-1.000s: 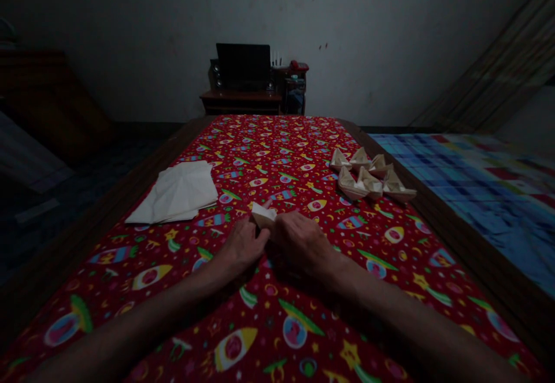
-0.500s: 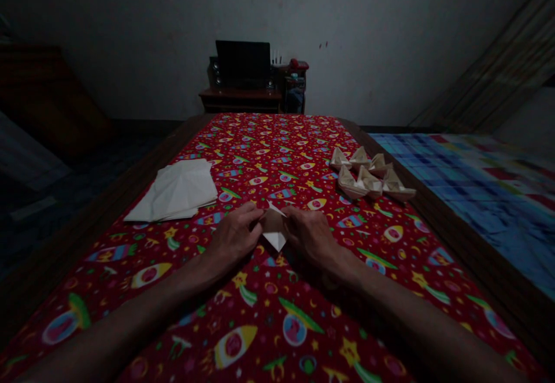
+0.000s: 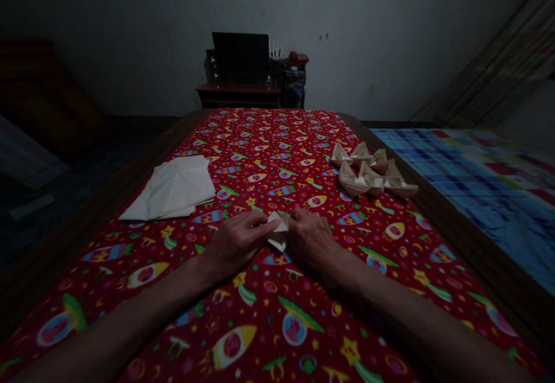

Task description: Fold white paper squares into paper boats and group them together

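A small piece of folded white paper (image 3: 278, 239) lies between my two hands, low over the red cloth. My left hand (image 3: 238, 237) grips its left side, with the index finger stretched across the upper part. On the other side my right hand (image 3: 313, 236) is closed round the right edge, its fingertips partly hidden. Off to the left lies a stack of creased white paper sheets (image 3: 177, 187). Several folded paper boats (image 3: 354, 179) stand grouped on the right.
The red patterned cloth (image 3: 234, 308) covers a dark wooden table (image 3: 437, 227). A monitor (image 3: 241, 58) with speakers and a red telephone (image 3: 298, 57) stand by the far wall. A blue checked sheet (image 3: 433, 163) spreads to the right.
The paper's open middle has narrowed, and a flap lies across it. My left index finger has moved right over the paper. The view has tipped slightly.
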`<state>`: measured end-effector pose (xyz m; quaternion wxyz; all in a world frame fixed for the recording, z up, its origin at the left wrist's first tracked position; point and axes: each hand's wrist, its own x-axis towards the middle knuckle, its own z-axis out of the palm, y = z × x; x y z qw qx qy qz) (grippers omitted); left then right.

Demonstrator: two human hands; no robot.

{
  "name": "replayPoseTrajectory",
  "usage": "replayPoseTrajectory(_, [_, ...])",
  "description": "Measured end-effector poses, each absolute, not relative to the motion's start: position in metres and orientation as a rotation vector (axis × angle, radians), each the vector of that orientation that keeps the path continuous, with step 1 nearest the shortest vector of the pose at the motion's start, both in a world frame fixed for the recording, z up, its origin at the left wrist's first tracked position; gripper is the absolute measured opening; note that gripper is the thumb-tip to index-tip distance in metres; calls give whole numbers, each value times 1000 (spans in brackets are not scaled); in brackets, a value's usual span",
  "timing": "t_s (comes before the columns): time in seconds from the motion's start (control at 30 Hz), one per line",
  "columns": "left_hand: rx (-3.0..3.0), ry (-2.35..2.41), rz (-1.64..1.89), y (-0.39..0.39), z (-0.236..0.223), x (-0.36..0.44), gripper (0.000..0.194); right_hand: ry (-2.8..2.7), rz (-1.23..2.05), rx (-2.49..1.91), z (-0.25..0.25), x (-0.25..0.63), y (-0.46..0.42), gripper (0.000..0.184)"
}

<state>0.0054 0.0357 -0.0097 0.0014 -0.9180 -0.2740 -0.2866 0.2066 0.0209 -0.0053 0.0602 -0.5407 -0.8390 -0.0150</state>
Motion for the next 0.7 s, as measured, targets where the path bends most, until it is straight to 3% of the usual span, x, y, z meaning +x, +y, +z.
replayPoseTrajectory(0.33, [-2924, -993, -966, 41, -17, 0, 21, -2476, -2, -1624, -1, 207, 16, 27])
replayPoseTrajectory(0.57, [-3015, -876, -562, 39, -6, 2, 18, -2471, -73, -1592, -6, 207, 18, 22])
replayPoseTrajectory(0.7, [-2949, -1009, -463, 40, -7, 2, 21, -2498, -278, -1410, -6, 209, 18, 22])
